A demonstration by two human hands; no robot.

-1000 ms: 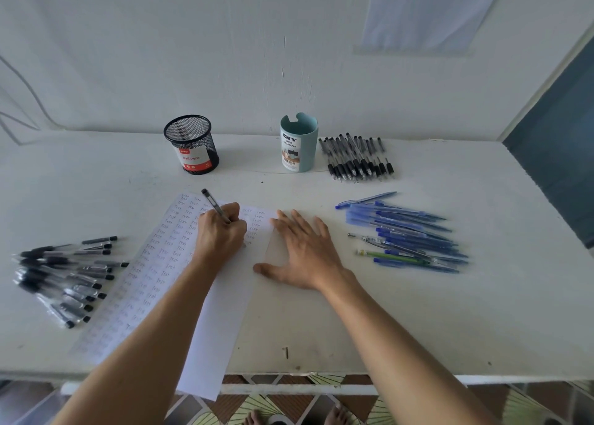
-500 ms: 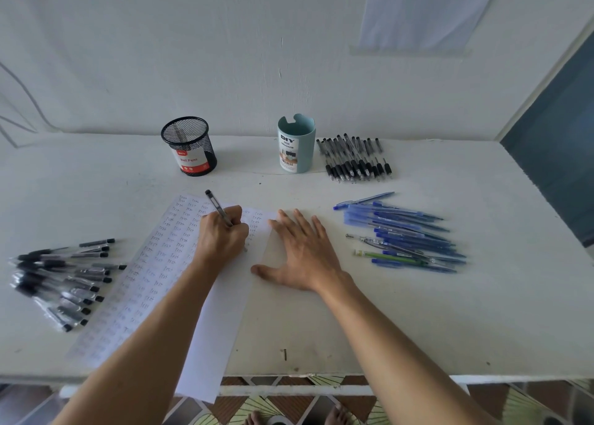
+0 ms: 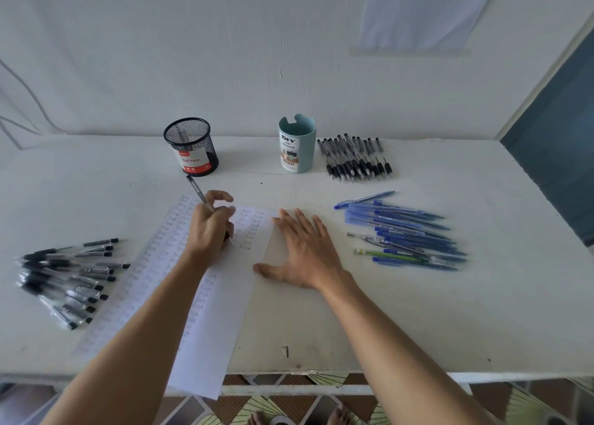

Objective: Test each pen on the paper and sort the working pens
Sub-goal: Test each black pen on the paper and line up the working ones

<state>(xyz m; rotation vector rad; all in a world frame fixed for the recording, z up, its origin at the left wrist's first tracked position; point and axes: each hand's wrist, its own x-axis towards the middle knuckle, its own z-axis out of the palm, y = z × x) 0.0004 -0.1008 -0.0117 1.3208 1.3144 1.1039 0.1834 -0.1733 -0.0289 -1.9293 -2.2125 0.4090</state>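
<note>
Our left hand [image 3: 210,228] grips pen [image 3: 196,189]: tip on paper [image 3: 221,312], barrel slanting far-left. Right hand [image 3: 305,254] flat, fingers spread, at paper's right edge.

Left hand [image 3: 210,228] curled in a writing grip; right hand [image 3: 307,251] lies flat, fingers spread.

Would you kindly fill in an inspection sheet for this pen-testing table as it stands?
Surface: white table, scuffed, marks near the front edge.
Job's things: paper covered in handwritten "test" rows, overhanging the front edge; black pen pile on the left; black pen row at the back; blue pen pile on the right; mesh cup and teal organizer at the back.
Clutter: nothing seen.
Hands: left hand grips a pen, tip down at the paper; right hand lies flat beside the paper's right edge.
Cables: what looks like a thin cable runs along the wall, far left.
Surroundings: white wall with a pale sheet fixed on it; patterned floor tiles below.
</note>
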